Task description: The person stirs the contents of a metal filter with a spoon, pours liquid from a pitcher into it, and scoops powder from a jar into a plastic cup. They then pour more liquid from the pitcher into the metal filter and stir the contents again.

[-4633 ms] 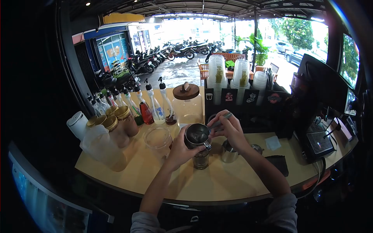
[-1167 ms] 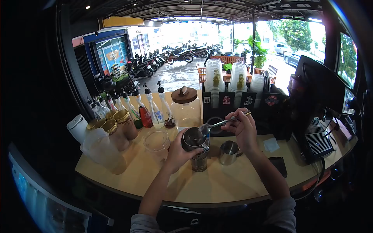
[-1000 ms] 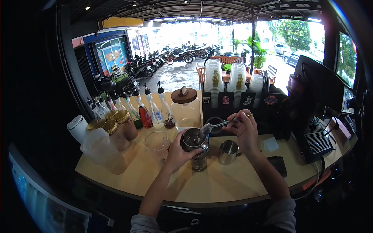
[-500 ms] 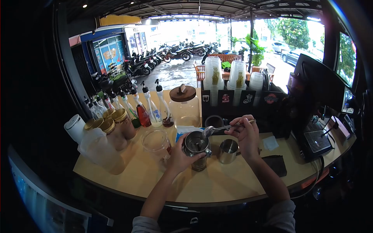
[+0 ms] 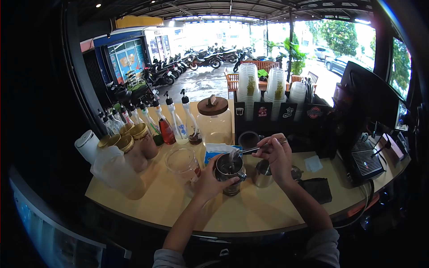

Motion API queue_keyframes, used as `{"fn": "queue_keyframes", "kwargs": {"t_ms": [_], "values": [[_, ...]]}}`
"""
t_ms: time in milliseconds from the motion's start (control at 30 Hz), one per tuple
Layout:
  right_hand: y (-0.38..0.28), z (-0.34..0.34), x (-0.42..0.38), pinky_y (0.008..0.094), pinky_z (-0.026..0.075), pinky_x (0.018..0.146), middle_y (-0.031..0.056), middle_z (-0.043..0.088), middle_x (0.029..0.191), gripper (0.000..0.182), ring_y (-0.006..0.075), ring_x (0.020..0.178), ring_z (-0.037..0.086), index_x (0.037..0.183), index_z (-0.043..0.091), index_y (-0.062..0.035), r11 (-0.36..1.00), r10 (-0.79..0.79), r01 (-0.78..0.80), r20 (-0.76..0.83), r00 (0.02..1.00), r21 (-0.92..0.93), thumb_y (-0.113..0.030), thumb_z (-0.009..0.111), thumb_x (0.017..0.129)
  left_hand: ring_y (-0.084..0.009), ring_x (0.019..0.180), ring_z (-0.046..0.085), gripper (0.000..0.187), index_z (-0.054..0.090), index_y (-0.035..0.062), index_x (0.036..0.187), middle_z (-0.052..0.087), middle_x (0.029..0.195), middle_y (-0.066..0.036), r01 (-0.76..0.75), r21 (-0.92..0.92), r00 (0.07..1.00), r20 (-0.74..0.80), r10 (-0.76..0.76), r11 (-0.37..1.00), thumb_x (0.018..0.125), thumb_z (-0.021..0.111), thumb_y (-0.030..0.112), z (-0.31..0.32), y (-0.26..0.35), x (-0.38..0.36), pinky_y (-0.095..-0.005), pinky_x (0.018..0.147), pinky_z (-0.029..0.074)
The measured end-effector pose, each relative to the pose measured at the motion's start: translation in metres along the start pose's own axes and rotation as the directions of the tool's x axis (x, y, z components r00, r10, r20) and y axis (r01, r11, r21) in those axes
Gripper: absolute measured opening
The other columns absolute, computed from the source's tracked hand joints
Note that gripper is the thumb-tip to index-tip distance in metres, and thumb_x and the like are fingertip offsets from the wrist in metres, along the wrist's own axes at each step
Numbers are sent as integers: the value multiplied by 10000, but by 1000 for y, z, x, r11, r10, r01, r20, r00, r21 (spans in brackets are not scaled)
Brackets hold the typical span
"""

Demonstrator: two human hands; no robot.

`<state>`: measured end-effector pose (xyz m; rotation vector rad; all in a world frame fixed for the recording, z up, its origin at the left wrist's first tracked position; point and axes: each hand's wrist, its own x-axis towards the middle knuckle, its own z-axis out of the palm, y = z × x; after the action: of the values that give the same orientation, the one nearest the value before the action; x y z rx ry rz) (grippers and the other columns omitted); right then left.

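Observation:
My left hand (image 5: 208, 182) is wrapped around a jar with a metal rim and a side clasp (image 5: 231, 190), which stands upright on the counter with its mouth open. Dark contents show inside, too dim to identify. Between the fingers of my right hand (image 5: 279, 161) is the handle of a metal spoon (image 5: 248, 150). Its bowl tips down at the far edge of the jar's mouth. Just right of the jar, partly behind my right hand, stands a steel pitcher (image 5: 262, 177). A clear plastic jug (image 5: 182, 167) is close to the left hand.
Pump bottles (image 5: 179, 126) and gold-lidded jars (image 5: 142, 136) line the left side. A wood-lidded glass jar (image 5: 213, 124), a tissue pack (image 5: 215, 150) and a black holder with stacked cups (image 5: 248, 96) stand behind. A black cloth (image 5: 318, 190) and a machine (image 5: 365, 158) are right.
The spoon has shifted slightly left, and its bowl has tilted down into the jar's mouth. My right hand has turned and moved a little left; the left keeps its hold.

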<state>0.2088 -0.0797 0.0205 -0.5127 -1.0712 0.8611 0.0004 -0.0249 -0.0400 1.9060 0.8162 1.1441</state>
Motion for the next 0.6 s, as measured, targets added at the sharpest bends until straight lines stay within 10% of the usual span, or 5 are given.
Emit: {"fn": "queue_keyframes", "kwargs": {"t_ms": [267, 367, 467, 600], "values": [[-10, 21, -8, 277, 551, 731, 117, 581, 960, 145, 137, 787, 620, 993, 470, 9, 967, -16, 60, 176, 984, -249, -132, 435, 996, -243, 986, 585, 727, 488, 25, 1280, 581, 1036, -96, -358, 347, 866, -223, 448, 866, 693, 815, 301, -6, 48, -6, -389, 946, 415], [-11, 37, -13, 261, 515, 693, 83, 586, 944, 119, 134, 768, 602, 1001, 513, 25, 873, 22, 146, 336, 941, -465, -82, 527, 951, -207, 761, 571, 294, 635, 74, 1014, 569, 791, -10, -487, 577, 811, 20, 585, 656, 758, 735, 178, -5, 61, 3, -369, 736, 417], [-9, 40, -11, 271, 499, 689, 77, 584, 918, 148, 157, 774, 602, 1031, 515, 10, 674, -93, 420, 494, 864, -608, -72, 568, 920, -227, 740, 574, 203, 637, 69, 949, 583, 774, -35, -516, 634, 774, 57, 630, 576, 779, 713, 148, -6, 57, 10, -373, 743, 421], [-30, 36, -20, 299, 493, 701, 111, 530, 1097, 268, 169, 868, 599, 1124, 507, -18, 645, 24, 318, 435, 900, -694, -83, 612, 886, -224, 753, 595, 119, 631, 63, 924, 583, 769, -51, -537, 625, 752, 51, 657, 566, 835, 653, 140, -8, 61, 13, -364, 772, 432]]}}
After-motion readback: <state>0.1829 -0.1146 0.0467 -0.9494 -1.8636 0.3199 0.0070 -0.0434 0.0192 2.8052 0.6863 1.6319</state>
